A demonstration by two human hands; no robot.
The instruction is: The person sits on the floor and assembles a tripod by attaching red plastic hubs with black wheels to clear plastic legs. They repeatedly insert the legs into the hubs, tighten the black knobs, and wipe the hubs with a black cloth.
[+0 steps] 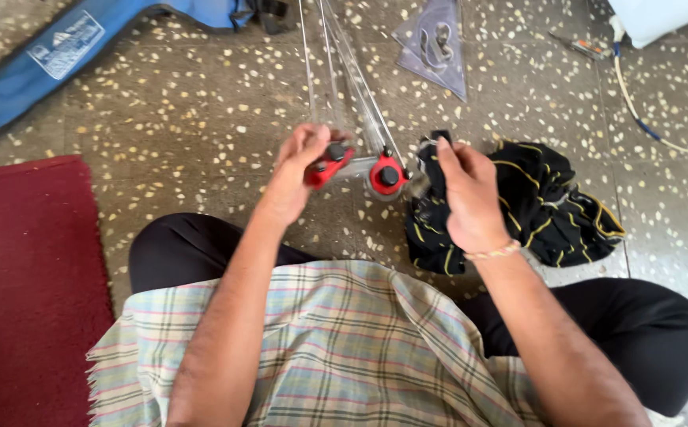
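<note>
Both hands grip: the left hand (296, 170) is closed round a red knob (329, 164) at one end of a clear plastic frame (344, 87), while the right hand (466, 198) pinches a black cloth with yellow stripes (549, 209) against the second red knob (387, 175). Wiping looks under way; next calls for steadying the frame and rubbing. Two knobs, one cloth; beyond the grip lie one grey pouch (435, 47), left one blue bag (59, 59), one red mat (24, 292)
</note>
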